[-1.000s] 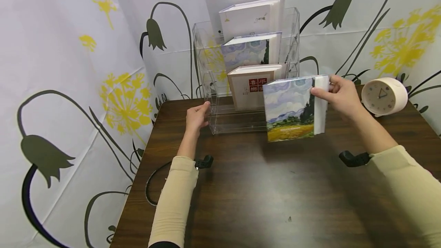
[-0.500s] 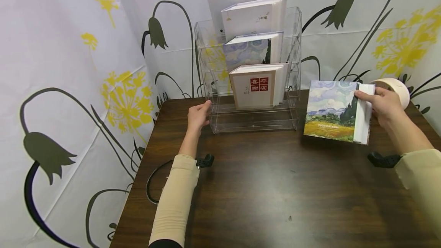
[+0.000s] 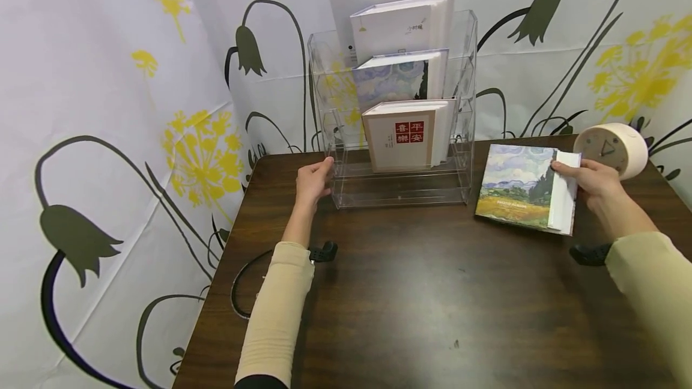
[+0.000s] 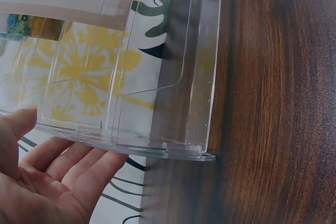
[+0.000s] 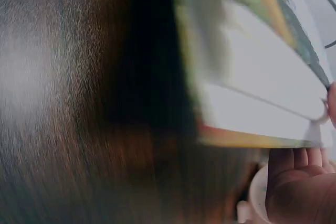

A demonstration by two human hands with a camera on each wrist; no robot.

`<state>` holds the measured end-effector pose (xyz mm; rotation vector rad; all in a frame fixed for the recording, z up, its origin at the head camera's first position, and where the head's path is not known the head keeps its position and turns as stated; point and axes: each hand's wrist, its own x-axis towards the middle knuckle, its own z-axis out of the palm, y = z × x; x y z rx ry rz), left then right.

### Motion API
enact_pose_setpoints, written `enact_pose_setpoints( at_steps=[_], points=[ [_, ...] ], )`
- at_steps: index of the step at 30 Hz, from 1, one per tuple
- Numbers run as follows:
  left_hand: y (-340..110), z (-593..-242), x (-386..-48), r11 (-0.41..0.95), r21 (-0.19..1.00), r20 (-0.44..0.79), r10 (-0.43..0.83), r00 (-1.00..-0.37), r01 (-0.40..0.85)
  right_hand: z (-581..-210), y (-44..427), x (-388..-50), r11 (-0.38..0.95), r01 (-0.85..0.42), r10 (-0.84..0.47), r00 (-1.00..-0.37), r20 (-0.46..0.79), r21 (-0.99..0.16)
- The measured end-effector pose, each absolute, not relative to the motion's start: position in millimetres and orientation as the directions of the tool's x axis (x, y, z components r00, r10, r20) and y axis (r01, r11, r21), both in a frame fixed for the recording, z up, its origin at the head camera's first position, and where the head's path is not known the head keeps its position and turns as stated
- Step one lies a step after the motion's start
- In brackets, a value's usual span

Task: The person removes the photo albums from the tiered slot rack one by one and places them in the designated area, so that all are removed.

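Observation:
In the head view my right hand [image 3: 598, 185] pinches a photo album [image 3: 513, 185] by its right edge, thumb on the front. Its cover is a painted landscape with a white strip down the right side; it leans back low over the table, and whether it touches the wood I cannot tell. The right wrist view shows the album [image 5: 262, 77] blurred, with fingers beneath it. My left hand [image 3: 313, 182] touches the left side of a clear acrylic rack [image 3: 400, 200]. Seen from the left wrist, that hand's [image 4: 68, 177] fingers lie fairly straight along the side panel.
Several albums stand in the rack's tiers, the front one a beige album [image 3: 397, 140] with red squares. A round cream clock [image 3: 611, 149] sits behind my right hand. A black cable [image 3: 235, 287] lies left on the dark wooden table [image 3: 405, 305]. A floral curtain [image 3: 135, 197] hangs behind.
The album has moved right, away from the rack's front, then lower, tilting back near the clock. My left hand has stayed at the rack's side.

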<state>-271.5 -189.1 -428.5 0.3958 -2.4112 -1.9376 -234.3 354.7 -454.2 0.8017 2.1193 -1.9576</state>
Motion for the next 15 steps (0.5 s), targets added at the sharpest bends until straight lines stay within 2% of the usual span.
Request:
enact_pose_setpoints(
  at_steps=[7, 12, 15],
  points=[
    [-190, -428, -271, 0.209, 0.96, -0.144, -0.211, -0.967, -0.189, -461, 342, -243, 0.169, 0.509, 0.357, -0.83, -0.429, -0.844],
    [-191, -428, -271, 0.203, 0.961, -0.147, -0.208, -0.967, -0.19, -467, 342, -243, 0.269, 0.486, 0.322, -0.859, -0.398, -0.831],
    [-191, -428, -272, 0.195, 0.963, -0.145, -0.203, -0.968, -0.185, -471, 343, -243, 0.283, 0.476, 0.294, -0.869, -0.397, -0.832]
  ],
)
